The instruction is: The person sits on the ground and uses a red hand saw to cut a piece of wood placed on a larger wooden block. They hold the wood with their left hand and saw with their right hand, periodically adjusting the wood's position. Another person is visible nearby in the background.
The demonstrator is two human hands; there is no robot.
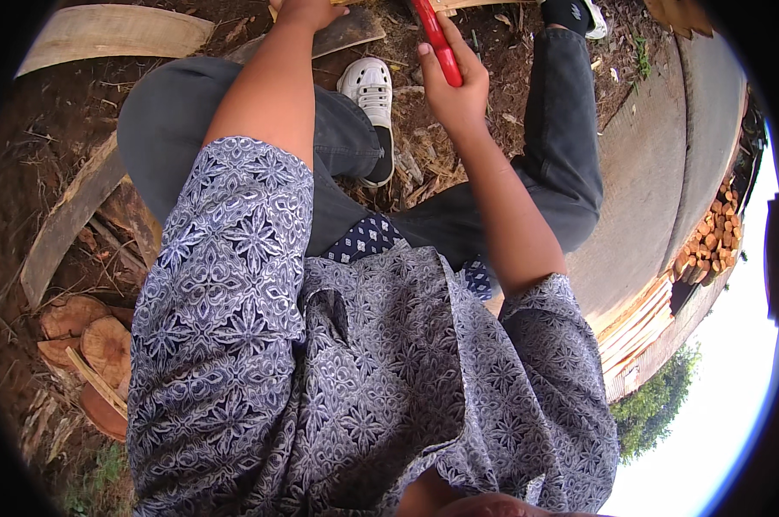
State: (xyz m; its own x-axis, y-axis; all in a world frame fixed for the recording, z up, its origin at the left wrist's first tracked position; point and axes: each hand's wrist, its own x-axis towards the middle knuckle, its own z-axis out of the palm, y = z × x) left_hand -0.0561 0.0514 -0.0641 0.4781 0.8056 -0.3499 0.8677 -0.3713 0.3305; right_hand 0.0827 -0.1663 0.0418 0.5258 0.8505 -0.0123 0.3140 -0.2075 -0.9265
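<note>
My right hand is wrapped round a smooth, curved red handle, with the thumb on its left side. The rest of that tool runs out past the top edge, so its kind is hidden. My left hand is at the top edge, left of the red handle. Its fingers are mostly cut off, and whether they grip anything is hidden. A dark weathered board lies on the ground just below and right of it. Slivers of pale wood show along the top edge between the hands.
A white clog is on my foot between my bent legs. At the left lie a curved pale plank, a grey slab and cut log ends. A broad grey surface stretches right, with stacked firewood beyond.
</note>
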